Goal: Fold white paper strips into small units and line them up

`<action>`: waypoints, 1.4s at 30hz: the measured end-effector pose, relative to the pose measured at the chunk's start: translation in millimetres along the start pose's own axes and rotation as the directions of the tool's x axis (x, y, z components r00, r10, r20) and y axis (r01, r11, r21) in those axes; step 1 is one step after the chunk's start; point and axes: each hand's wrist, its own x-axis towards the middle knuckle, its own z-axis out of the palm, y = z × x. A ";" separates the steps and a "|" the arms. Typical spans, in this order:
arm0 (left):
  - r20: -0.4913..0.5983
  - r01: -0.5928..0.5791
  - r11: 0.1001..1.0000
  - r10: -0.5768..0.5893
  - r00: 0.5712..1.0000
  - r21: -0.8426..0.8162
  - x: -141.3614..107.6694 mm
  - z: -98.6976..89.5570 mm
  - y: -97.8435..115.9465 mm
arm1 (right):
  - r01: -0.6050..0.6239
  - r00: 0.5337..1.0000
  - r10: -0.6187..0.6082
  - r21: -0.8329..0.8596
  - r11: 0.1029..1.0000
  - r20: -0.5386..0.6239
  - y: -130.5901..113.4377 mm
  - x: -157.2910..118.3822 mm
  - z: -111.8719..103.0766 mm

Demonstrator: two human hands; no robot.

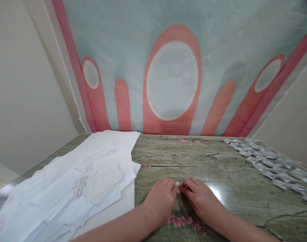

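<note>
Between my two hands, close above the tabletop, is a small piece of white paper (178,187), mostly covered by my fingers. My left hand (162,196) pinches it from the left with curled fingers. From the right, my right hand (197,195) grips the same piece between thumb and fingertips. Only a narrow bit of the paper shows, so its full shape is hidden.
A spread pile of white paper sheets (60,188), some printed, covers the table's left side. Rows of folded paper pieces (271,158) lie at the right. The wood-grain table (168,153) has pink flower prints and meets a patterned wall covering (133,40).
</note>
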 end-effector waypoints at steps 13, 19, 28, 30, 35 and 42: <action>0.041 -0.064 0.997 0.063 0.997 0.031 2.3 -4.0 -0.2 | -0.006 1.000 0.007 -0.017 1.000 0.011 -2.3 0.0 0.9; 0.050 -0.061 0.997 0.060 0.997 0.039 3.2 -5.6 1.4 | -0.030 0.997 0.032 -0.033 0.999 0.075 -4.4 2.9 -3.9; 0.062 -0.044 0.998 0.041 0.997 0.046 3.7 -5.7 3.8 | -0.033 0.996 0.037 -0.047 0.998 0.086 -6.8 5.8 -11.4; 0.065 -0.034 0.999 0.032 0.997 0.034 4.0 -4.7 3.7 | -0.032 0.996 0.036 -0.053 0.998 0.081 -8.0 6.3 -12.8; 0.049 -0.034 0.999 0.033 0.998 0.025 4.3 -2.7 3.1 | -0.050 0.997 0.051 -0.021 0.999 0.066 -7.8 5.0 -12.1; 0.074 -0.028 0.999 0.025 0.997 0.031 2.3 -5.6 2.4 | -0.130 0.989 0.138 0.160 0.979 -0.043 2.9 0.5 -3.3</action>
